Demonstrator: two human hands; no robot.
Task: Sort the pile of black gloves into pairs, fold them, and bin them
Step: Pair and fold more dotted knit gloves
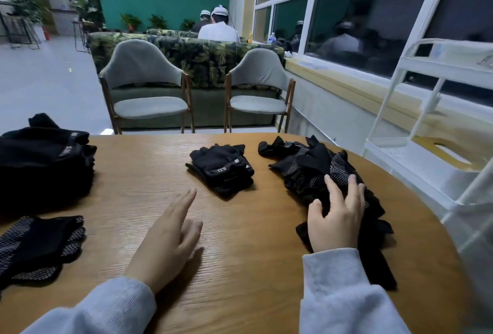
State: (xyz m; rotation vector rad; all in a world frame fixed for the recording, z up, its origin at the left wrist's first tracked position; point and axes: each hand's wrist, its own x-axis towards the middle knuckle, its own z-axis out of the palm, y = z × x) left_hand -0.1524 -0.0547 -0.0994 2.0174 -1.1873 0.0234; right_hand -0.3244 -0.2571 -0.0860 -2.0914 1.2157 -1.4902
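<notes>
While the right hand (336, 220) rests spread fingers (333, 192) on the glove pile (320, 173) at right, tangled gloves risk mismatched pairing.

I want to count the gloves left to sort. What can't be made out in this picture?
- Loose pile: gloves overlap, and the right hand covers part.
- Left stack and dotted gloves: cut off by the left frame edge.
- Folded bundle: its layers hide the count.
- White rack: contents unseen.

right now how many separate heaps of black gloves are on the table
4: a stack at far left, dotted gloves at near left, a folded bundle in the middle, a loose pile under the right hand. More may lie beyond the left edge.
</notes>
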